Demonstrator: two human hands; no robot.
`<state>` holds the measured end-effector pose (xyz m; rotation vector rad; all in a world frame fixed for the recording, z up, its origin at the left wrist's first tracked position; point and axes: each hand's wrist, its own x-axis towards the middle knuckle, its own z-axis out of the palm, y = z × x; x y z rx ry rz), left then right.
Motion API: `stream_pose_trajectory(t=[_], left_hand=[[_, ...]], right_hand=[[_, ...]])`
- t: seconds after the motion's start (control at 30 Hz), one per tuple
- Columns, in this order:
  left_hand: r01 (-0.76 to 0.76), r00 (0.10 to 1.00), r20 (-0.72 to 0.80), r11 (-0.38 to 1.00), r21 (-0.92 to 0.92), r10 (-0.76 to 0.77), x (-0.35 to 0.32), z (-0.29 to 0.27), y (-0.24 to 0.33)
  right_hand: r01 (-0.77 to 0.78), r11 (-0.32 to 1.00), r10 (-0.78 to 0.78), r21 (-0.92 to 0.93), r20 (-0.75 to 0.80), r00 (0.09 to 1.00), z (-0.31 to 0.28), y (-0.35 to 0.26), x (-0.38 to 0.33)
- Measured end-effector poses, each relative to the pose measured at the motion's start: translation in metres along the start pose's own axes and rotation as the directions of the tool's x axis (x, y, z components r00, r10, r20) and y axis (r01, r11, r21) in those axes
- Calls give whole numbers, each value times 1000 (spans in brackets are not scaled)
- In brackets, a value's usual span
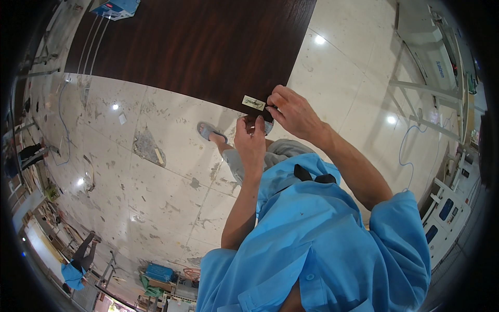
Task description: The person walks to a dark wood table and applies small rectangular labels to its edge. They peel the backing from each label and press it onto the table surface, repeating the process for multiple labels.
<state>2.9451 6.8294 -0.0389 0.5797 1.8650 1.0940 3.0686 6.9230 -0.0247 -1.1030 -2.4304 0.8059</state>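
Note:
A dark brown wood-grain panel (202,52) fills the upper middle, its near corner pointing toward me. A small pale yellow label (253,102) with handwriting lies flat on it, close to that corner. My left hand (250,140) is at the corner's near edge, with thumb and fingers drawn together; whatever they pinch is hidden. My right hand (297,112) is closed at the panel's right edge, just beside the label. Its thumb and fingertips press together, and I cannot make out what is between them.
A blue and white box (117,8) and thin pale strips (93,44) rest at the panel's far left. Metal frames (429,88) and a white machine (442,218) stand to the right. Another person (75,273) is far off at lower left. A thin hose (405,151) trails across the stained tile floor.

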Motion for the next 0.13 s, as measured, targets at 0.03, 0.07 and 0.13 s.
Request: stream_pose_trajectory(t=[0.03, 0.07, 0.13], left_hand=[[-1, 1000, -15, 999, 35, 2, 1, 1, 1], [14, 1000, 1, 1000, 4, -14, 1, 0, 3], [108, 993, 45, 994, -18, -107, -1, -3, 8]], right_hand=[[9, 1000, -9, -11, -15, 1000, 2, 0, 0], [20, 1000, -20, -23, -32, 999, 4, 0, -1], [20, 999, -23, -44, -50, 998, 7, 2, -2]])
